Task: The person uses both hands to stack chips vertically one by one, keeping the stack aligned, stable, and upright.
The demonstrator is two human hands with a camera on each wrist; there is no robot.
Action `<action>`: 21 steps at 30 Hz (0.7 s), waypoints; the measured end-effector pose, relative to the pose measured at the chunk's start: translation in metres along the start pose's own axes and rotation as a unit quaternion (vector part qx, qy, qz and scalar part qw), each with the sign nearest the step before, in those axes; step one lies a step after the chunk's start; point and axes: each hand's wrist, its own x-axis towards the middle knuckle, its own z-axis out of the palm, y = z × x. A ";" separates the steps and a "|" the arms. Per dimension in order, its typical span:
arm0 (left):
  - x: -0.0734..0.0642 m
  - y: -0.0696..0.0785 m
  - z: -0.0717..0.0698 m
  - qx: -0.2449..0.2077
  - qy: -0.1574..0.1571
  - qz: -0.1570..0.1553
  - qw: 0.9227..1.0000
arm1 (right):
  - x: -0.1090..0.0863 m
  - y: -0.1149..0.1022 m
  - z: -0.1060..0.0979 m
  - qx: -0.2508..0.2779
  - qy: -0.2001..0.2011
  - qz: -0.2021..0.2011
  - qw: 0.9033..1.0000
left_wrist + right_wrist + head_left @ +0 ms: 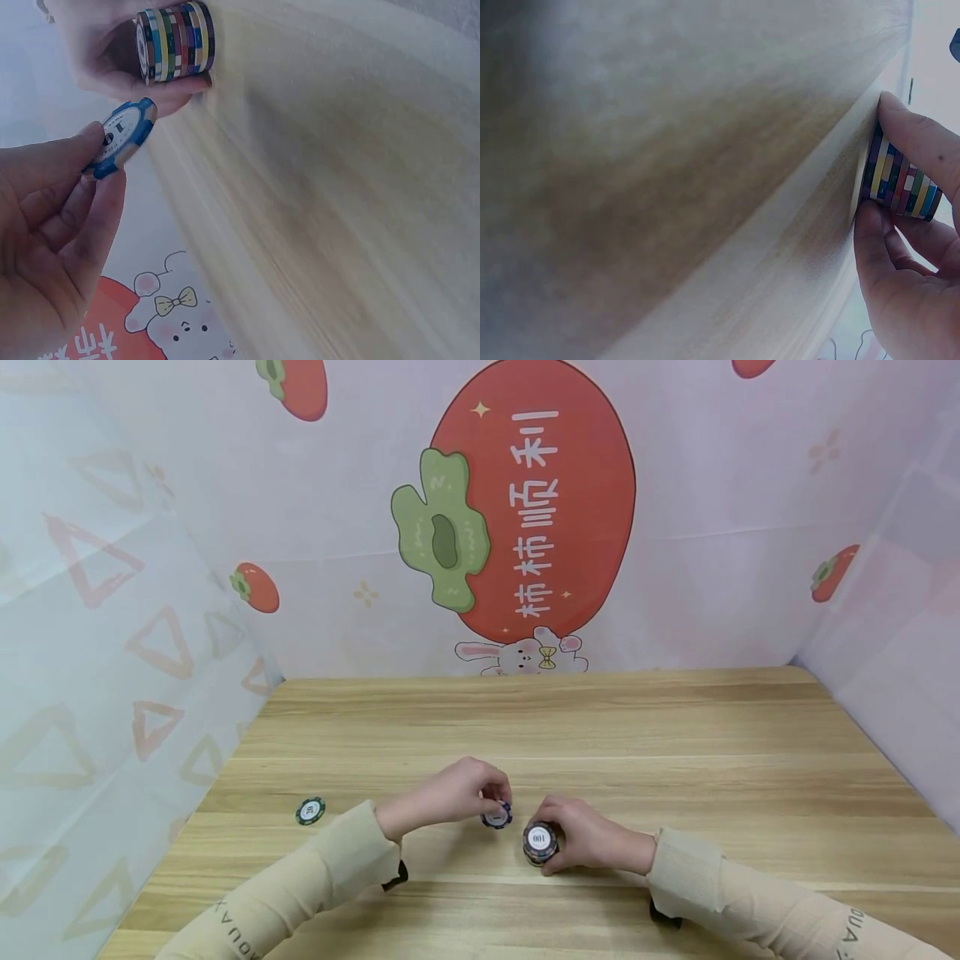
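Observation:
Between thumb and fingers, my left hand (468,792) pinches a blue-and-white poker chip (121,136) by its edge, up off the table. My right hand (588,837) grips a stack of poker chips (540,843) around its sides, low on the wooden table. The stack's top chip is dark-edged and reads 100; in the left wrist view the chips show many colours, among them blue, green, yellow and red. The pinched chip hangs just left of the stack, apart from it. Far to the left, a green-edged poker chip (310,811) marked 20 lies flat on the table.
The wood-grain table (675,735) ends at a back wall covered by a cloth (720,468) printed with persimmons and a rabbit. Pale patterned cloth (97,652) hangs along the left side, and another sheet (907,635) closes off the right.

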 end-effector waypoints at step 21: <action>0.005 0.000 0.026 -0.260 -0.010 -0.099 0.960 | 0.000 0.002 0.002 0.008 0.000 0.009 1.000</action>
